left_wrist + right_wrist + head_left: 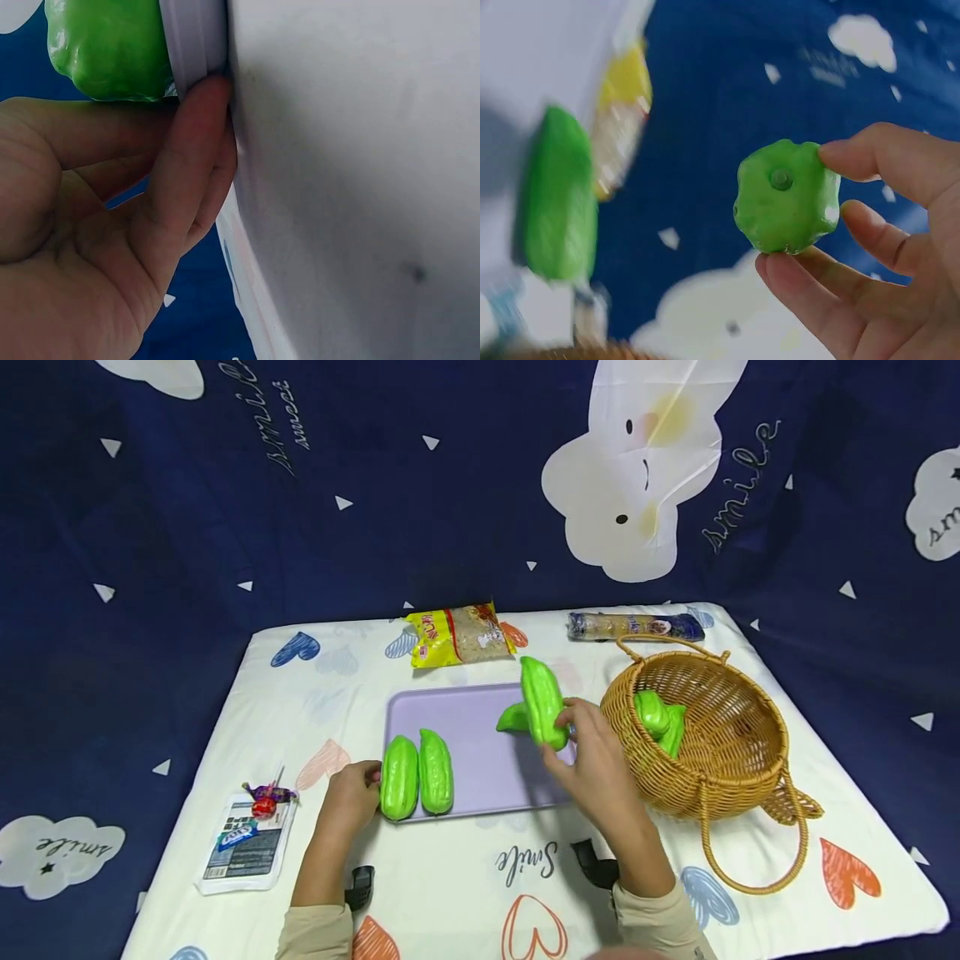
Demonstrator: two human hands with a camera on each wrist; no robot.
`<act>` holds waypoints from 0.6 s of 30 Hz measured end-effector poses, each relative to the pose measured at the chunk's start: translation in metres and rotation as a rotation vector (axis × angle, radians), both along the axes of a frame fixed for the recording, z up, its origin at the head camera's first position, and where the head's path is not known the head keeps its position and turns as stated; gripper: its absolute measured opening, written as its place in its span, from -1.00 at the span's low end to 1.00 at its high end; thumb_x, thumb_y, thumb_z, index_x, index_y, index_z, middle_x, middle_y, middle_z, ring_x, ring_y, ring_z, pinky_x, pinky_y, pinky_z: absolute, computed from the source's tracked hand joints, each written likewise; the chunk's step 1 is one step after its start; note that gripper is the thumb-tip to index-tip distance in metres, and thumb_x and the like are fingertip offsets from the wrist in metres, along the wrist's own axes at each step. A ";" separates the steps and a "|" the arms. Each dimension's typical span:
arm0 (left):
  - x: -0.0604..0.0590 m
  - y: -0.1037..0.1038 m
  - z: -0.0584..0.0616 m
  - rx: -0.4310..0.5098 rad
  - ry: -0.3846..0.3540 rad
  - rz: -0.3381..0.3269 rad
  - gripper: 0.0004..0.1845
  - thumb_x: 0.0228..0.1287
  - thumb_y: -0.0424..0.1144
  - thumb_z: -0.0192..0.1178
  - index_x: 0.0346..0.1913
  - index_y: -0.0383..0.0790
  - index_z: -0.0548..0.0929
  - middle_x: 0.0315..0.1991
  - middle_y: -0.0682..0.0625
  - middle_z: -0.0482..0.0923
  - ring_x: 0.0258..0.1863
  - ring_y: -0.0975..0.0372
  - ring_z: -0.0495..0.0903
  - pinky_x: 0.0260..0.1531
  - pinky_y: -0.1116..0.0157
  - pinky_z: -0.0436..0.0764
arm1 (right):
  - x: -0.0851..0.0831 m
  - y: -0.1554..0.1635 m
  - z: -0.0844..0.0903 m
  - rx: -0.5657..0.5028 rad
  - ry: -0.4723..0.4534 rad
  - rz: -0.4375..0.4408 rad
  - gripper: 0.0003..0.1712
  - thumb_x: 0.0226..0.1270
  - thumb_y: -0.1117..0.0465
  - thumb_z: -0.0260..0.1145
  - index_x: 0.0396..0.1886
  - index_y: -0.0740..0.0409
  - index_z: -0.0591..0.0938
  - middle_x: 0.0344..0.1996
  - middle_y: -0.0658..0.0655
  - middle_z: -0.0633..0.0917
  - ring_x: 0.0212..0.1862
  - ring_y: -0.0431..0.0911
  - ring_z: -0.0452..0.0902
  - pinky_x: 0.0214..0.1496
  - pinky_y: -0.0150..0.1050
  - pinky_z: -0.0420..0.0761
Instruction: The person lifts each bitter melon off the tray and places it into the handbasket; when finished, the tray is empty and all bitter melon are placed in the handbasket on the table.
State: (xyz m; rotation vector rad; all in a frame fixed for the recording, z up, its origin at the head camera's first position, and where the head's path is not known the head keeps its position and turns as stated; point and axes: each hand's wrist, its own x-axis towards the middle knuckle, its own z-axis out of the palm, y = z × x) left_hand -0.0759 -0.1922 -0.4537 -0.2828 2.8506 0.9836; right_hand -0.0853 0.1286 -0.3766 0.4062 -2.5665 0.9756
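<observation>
My right hand holds a green toy bitter melon by its blunt end, raised above the right part of a lilac tray. In the right wrist view, thumb and fingers pinch that melon around its stem end. A second melon lies on the tray behind it, partly hidden. Two more, a left one and its neighbour, lie side by side at the tray's left end. My left hand grips the tray's left edge; the left wrist view shows fingertips at the tray rim.
On the right stands a wicker basket with green melons inside, its front handle folded down. A yellow bag and a long packet lie at the back. Candies rest on a white pack at left.
</observation>
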 end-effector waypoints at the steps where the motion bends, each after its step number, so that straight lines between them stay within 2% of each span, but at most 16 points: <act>1: 0.000 0.000 0.000 -0.001 -0.001 0.000 -0.65 0.27 -0.46 0.07 0.10 -0.47 0.60 -0.16 -0.26 0.66 -0.18 -0.02 0.57 -0.12 0.00 0.53 | 0.000 0.007 0.005 -0.026 0.004 -0.025 -0.60 -0.01 0.32 0.50 -0.21 0.25 0.49 0.11 0.29 0.54 -0.07 0.14 0.58 -0.16 -0.10 0.69; 5: 0.000 0.000 0.000 -0.001 -0.001 -0.002 -0.64 0.26 -0.46 0.06 0.10 -0.47 0.59 -0.17 -0.25 0.65 -0.19 -0.02 0.56 -0.12 0.00 0.53 | -0.001 0.035 0.018 -0.107 0.030 -0.160 -0.62 0.02 0.39 0.45 -0.20 0.36 0.48 0.18 0.34 0.48 0.08 0.23 0.51 -0.10 -0.04 0.67; 10: -0.001 0.001 0.001 0.000 -0.007 -0.005 -0.65 0.26 -0.46 0.06 0.10 -0.48 0.59 -0.16 -0.27 0.64 -0.19 -0.03 0.55 -0.13 -0.01 0.52 | -0.003 0.063 0.018 -0.137 0.073 -0.340 -0.66 0.06 0.38 0.41 -0.19 0.37 0.49 0.18 0.30 0.48 0.14 0.19 0.46 -0.04 0.03 0.64; 14: -0.001 0.001 0.000 -0.001 -0.005 -0.009 -0.65 0.26 -0.47 0.06 0.09 -0.48 0.59 -0.17 -0.27 0.64 -0.20 -0.02 0.55 -0.15 0.00 0.53 | -0.003 0.073 0.013 -0.116 0.035 -0.426 -0.65 0.10 0.34 0.39 -0.14 0.35 0.50 0.19 0.30 0.45 0.10 0.20 0.46 -0.01 0.04 0.61; 18: -0.002 0.000 0.000 0.002 -0.003 -0.008 -0.66 0.26 -0.47 0.07 0.08 -0.46 0.61 -0.20 -0.23 0.65 -0.24 0.01 0.55 -0.19 0.04 0.54 | -0.003 0.077 0.008 -0.089 -0.045 -0.458 -0.63 0.13 0.31 0.36 -0.08 0.33 0.50 0.22 0.30 0.43 0.05 0.22 0.45 0.03 0.11 0.50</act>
